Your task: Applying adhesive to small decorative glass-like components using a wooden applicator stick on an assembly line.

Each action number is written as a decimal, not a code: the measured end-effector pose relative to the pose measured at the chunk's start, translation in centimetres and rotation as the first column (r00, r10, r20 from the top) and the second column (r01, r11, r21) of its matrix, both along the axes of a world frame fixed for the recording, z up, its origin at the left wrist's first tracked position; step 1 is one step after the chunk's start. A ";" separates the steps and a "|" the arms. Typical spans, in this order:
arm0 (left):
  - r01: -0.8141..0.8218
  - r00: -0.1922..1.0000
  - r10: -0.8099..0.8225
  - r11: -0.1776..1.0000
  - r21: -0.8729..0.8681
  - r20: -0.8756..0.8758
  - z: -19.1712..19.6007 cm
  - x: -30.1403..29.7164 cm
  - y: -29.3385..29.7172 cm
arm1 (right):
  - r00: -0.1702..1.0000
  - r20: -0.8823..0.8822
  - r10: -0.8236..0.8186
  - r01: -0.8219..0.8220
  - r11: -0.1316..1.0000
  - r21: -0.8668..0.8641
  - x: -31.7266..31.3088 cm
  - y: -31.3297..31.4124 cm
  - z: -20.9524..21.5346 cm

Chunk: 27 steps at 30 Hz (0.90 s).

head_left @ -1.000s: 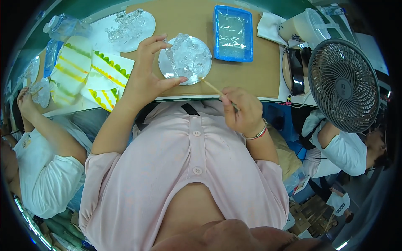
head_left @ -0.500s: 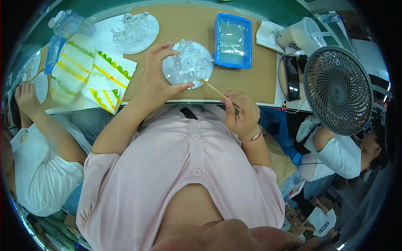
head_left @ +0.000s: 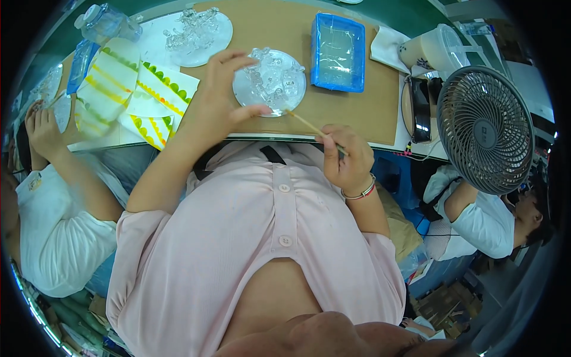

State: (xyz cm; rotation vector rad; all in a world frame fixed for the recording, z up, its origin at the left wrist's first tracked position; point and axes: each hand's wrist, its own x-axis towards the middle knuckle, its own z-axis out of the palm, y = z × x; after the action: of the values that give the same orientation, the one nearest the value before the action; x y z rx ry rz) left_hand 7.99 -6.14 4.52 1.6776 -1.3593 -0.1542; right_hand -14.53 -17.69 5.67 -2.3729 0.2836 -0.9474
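A round white plate (head_left: 239, 95) lies in front of me on the brown board, bearing a cluster of clear, glassy-looking pieces (head_left: 275, 74). My left hand (head_left: 219, 101) is open at the plate's left side. Its fingers and thumb are spread apart, the thumb by the near rim; I cannot tell whether it touches. My right hand (head_left: 348, 157) is closed around a thin wooden stick (head_left: 306, 124), held at a slant. The stick's far tip reaches the plate's near rim, and its exact shape is too small to make out.
Behind left stands another plate (head_left: 223, 38) of clear pieces. A blue tray (head_left: 316, 62) sits right of my plate. Farther right are a lidded cup (head_left: 431, 49), dark glasses (head_left: 421, 110) and a fan (head_left: 486, 131). Patterned sheets (head_left: 157, 95) lie left. Co-workers sit on both sides.
The whole view has shifted slightly, so the table things sit a little higher and farther right. Both hands keep nearly the same pose. The person at lower right has mostly left the view.
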 end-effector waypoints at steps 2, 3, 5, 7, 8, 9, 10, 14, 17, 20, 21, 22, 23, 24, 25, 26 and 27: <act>0.032 0.999 -0.032 0.999 0.001 0.037 0.3 1.4 0.1 | 0.999 -0.009 -0.052 0.051 0.998 -0.033 0.2 -0.4 -0.2; 0.072 0.996 -0.075 0.996 0.053 0.045 0.3 2.0 0.2 | 0.995 -0.018 -0.103 0.102 0.992 -0.068 0.3 -0.5 -0.2; 0.111 0.992 -0.117 0.988 0.105 0.051 0.2 2.3 0.1 | 0.998 -0.021 -0.051 0.049 0.996 -0.080 0.4 -0.2 -0.1; 0.055 0.990 -0.067 0.994 0.096 0.125 0.1 2.4 0.1 | 1.000 -0.025 0.005 -0.007 0.996 -0.090 0.4 0.3 0.1; 0.051 0.990 -0.063 0.994 0.097 0.124 0.0 2.5 0.2 | 0.999 -0.037 0.027 -0.030 0.997 -0.078 0.5 0.7 0.1; 0.033 0.990 -0.046 0.995 0.090 0.137 -0.2 2.5 0.2 | 0.998 -0.050 0.049 -0.052 0.997 -0.065 0.6 0.9 0.1; 0.019 0.988 -0.031 0.997 0.081 0.149 -0.4 2.6 0.3 | 0.997 -0.051 0.051 -0.054 0.996 -0.065 0.7 1.0 0.1; 0.019 0.981 -0.026 0.999 0.039 0.190 -0.3 2.6 0.6 | 0.993 -0.050 0.106 -0.109 0.992 -0.063 1.3 1.2 -0.2; 0.007 0.977 -0.012 1.000 0.027 0.215 -0.2 2.2 1.1 | 0.991 -0.041 0.124 -0.127 0.988 -0.084 1.9 1.2 -0.6; 0.007 0.977 -0.013 1.000 0.029 0.215 0.2 1.3 1.6 | 0.992 -0.027 0.122 -0.124 0.988 -0.088 2.2 1.1 -0.8; 0.004 0.975 -0.011 1.000 0.031 0.221 0.3 1.2 1.7 | 0.993 -0.022 0.112 -0.114 0.990 -0.089 2.2 1.0 -0.9; -0.002 0.974 -0.005 0.999 0.033 0.228 0.3 1.2 1.8 | 0.993 -0.023 0.117 -0.118 0.989 -0.089 2.0 1.0 -0.9; -0.007 0.974 -0.001 0.999 0.033 0.227 0.3 1.1 1.9 | 0.994 -0.039 0.098 -0.100 0.993 -0.060 1.6 0.8 -0.8; -0.010 0.973 0.004 1.000 0.025 0.230 0.3 1.1 2.1 | 0.995 -0.055 0.079 -0.081 0.996 -0.033 1.3 0.6 -0.8; -0.011 0.972 0.007 1.000 0.016 0.234 0.3 1.0 2.1 | 0.995 -0.056 0.081 -0.083 0.996 -0.034 1.1 0.5 -0.7; -0.014 0.972 0.010 1.000 0.015 0.233 0.2 0.9 2.1 | 0.998 -0.042 0.055 -0.055 0.998 0.003 0.9 0.4 -0.7; -0.008 0.974 0.003 1.000 0.022 0.226 0.1 0.8 2.1 | 0.999 -0.030 0.029 -0.028 0.999 0.039 0.8 0.3 -0.7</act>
State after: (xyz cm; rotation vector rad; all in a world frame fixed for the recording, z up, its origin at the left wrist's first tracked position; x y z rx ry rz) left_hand 8.83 -4.03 4.65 1.7597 -1.5251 0.0261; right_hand -13.73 -17.35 4.98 -2.3513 0.2772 -0.8855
